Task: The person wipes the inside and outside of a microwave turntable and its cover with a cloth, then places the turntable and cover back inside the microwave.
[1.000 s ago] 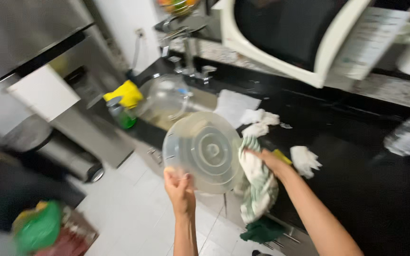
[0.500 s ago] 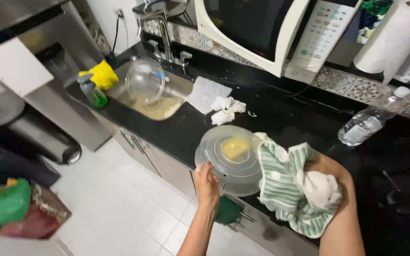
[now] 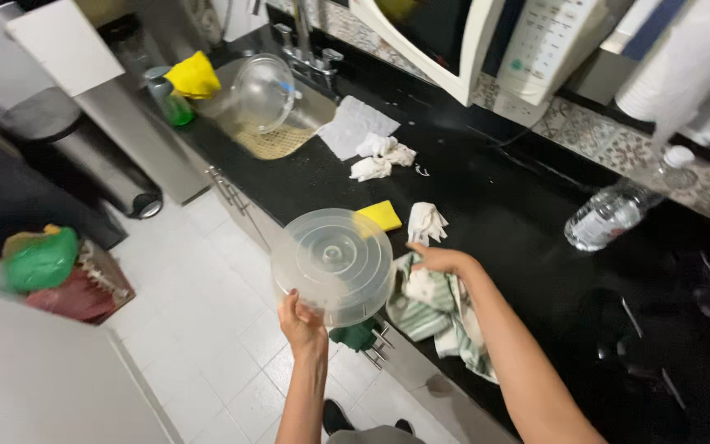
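Far to the left of our left hand, on the floor, we see one green bag [image 3: 41,259] beside one reddish bag [image 3: 76,294], and above them one dark round bin [image 3: 84,156]. Up and left of that hand, at the sink [image 3: 277,140], stand one green bottle [image 3: 168,97] with one yellow cloth [image 3: 194,76] touching it, and one clear bowl [image 3: 263,92] tilted in the basin.

Our left hand [image 3: 301,322] has its grip clamped on the lower rim of one clear plastic cover [image 3: 332,263], a round dome with ringed ridges, held tilted out over the edge of the black counter [image 3: 519,205]. Just below the cover, one dark green cloth [image 3: 355,335] hangs at the cabinet handles.

Above the cover lies one yellow sponge [image 3: 381,215], partly hidden behind its rim. Further up the counter we count one flat white paper sheet [image 3: 355,123] and three crumpled white paper wads: two [image 3: 381,156] close together near the sheet, one [image 3: 426,222] just above our right hand.

Our right hand [image 3: 441,261] has its grip closed on one green-and-white striped towel [image 3: 437,312], which hangs down beneath it, touching the right side of the cover.

To the right of that hand lies one clear water bottle [image 3: 618,210] on its side, well apart. Above it stand one white microwave [image 3: 486,41] and one white paper roll [image 3: 684,62].
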